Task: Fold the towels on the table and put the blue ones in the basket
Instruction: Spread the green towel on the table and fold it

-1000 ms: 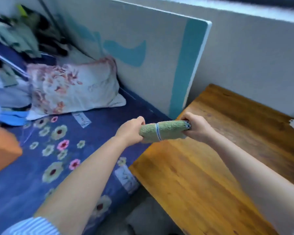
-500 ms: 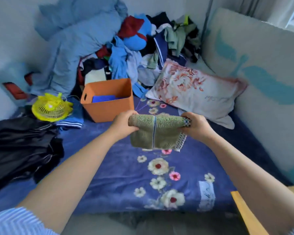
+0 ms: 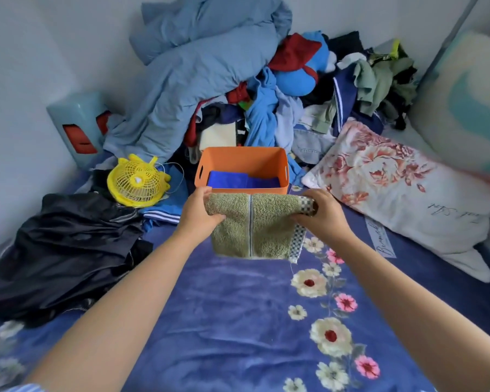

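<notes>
Above the bed [image 3: 238,321], just before the basket [image 3: 242,159], left hand [image 3: 200,212] and right hand [image 3: 321,215] each grip a top corner of the folded green towel [image 3: 252,227], which looks soft, light and limp, best held by its corners.

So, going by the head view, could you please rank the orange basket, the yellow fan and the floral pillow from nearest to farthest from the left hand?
From the left hand, which grips the green towel:
1. Orange basket, just behind it, slightly right.
2. Yellow fan, off to its left on the bed.
3. Floral pillow, far right, beyond the right hand.
</notes>
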`<state>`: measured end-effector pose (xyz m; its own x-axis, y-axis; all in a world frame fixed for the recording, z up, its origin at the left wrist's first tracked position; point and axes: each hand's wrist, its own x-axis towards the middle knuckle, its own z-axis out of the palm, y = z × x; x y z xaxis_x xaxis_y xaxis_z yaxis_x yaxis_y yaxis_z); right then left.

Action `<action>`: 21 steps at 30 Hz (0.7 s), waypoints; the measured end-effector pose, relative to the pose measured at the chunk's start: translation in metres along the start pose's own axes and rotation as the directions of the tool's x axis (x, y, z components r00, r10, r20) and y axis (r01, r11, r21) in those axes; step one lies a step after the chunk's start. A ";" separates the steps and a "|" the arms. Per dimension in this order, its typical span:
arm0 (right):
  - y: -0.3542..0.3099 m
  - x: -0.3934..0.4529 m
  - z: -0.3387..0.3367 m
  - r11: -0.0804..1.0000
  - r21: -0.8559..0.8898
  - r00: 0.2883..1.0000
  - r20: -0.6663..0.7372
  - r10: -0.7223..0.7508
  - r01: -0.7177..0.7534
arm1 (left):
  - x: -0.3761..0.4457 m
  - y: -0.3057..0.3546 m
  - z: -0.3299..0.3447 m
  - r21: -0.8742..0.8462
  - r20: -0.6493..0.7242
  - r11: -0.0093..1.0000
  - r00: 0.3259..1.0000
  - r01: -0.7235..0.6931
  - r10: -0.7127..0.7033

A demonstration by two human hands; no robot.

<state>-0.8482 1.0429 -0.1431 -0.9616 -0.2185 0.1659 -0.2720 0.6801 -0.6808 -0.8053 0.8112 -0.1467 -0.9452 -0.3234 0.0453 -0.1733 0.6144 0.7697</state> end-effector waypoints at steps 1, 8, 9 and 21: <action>0.002 0.012 0.005 0.999 0.016 0.999 -0.011 0.030 -0.030 | 0.012 -0.003 0.001 0.004 -0.006 1.000 1.000 0.017 -0.017; 0.016 0.144 0.037 0.973 0.159 0.985 -0.024 0.173 -0.167 | 0.147 -0.003 0.015 -0.101 -0.021 0.989 0.993 0.109 -0.112; 0.018 0.160 0.041 0.972 0.167 0.984 -0.034 0.174 -0.166 | 0.163 -0.002 0.019 -0.123 -0.038 0.987 0.993 0.106 -0.112; 0.076 0.339 0.120 0.949 0.123 0.942 -0.136 0.306 -0.291 | 0.350 -0.039 0.117 -0.204 -0.037 0.957 0.976 0.204 -0.216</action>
<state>-1.1911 0.9366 -0.2244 -0.9942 0.0973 0.0448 0.0257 0.6228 -0.7819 -1.1614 0.7583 -0.2357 -0.8746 -0.4749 -0.0980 -0.3020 0.3754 0.8763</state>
